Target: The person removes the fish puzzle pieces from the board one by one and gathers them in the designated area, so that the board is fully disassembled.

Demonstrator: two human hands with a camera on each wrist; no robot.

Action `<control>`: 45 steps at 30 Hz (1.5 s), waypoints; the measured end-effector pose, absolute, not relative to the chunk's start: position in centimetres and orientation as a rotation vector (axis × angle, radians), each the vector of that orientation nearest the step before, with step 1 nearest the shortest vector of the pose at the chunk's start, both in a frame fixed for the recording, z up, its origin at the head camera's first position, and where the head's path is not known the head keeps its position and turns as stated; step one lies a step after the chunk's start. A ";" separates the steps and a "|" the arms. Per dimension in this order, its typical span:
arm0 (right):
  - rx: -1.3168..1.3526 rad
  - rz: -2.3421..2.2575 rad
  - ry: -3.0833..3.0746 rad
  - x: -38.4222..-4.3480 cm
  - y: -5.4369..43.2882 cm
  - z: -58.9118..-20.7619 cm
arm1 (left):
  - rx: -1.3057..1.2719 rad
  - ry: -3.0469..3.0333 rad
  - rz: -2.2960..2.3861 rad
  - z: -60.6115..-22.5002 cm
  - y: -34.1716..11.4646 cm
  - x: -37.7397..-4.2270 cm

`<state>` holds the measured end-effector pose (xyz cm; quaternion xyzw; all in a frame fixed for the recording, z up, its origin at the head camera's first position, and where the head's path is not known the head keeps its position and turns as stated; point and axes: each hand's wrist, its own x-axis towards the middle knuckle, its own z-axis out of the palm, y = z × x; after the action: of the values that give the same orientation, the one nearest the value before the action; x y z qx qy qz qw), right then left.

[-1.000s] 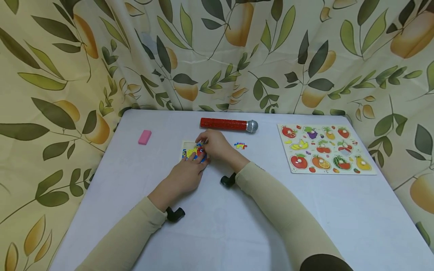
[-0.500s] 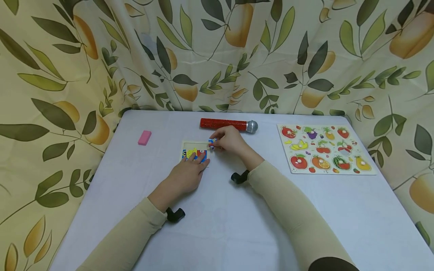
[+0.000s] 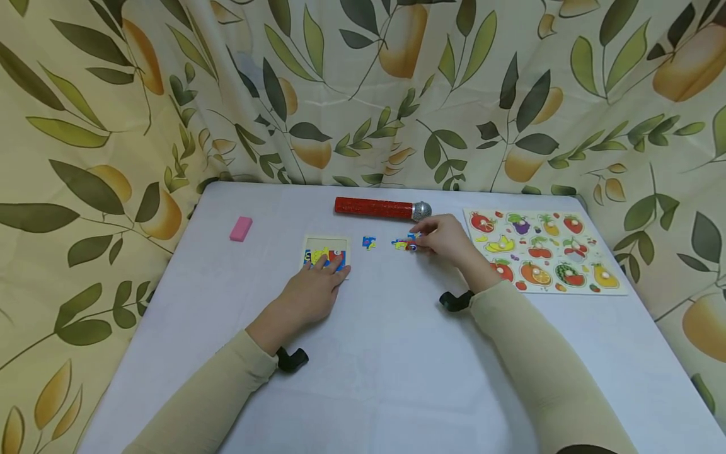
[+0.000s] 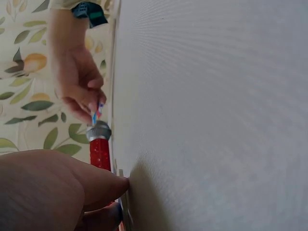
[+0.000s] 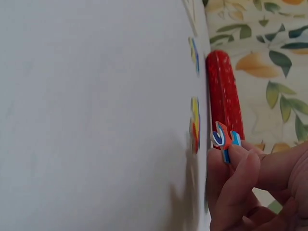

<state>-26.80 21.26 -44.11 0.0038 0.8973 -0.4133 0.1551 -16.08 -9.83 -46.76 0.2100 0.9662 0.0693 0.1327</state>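
My right hand pinches a puzzle piece, partly hidden by my fingers. At 9 o'clock: second piece, third piece, then tray, lower part covered by my left hand, fingers straight.

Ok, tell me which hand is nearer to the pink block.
Left: the left hand rests on the puzzle tray, right of the pink block. The right hand is much farther right, pinching a puzzle piece.
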 end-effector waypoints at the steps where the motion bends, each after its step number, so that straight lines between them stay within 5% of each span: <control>1: 0.026 -1.178 2.570 -26.7 21.8 -44.1 | 0.607 2.803 0.202 -46.7 -9.8 -16.1; 13: 0.128 -1.084 2.555 -26.4 25.2 -44.2 | 0.605 2.798 0.223 -46.7 -9.8 -16.0; 45: 0.037 -0.858 2.721 -26.3 24.9 -45.1 | 0.599 2.803 0.211 -46.8 -9.7 -16.0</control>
<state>-26.33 24.87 -45.05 0.0127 0.9437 -0.2975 0.1438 -16.04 -9.71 -46.83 0.2065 0.9666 0.0726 0.1333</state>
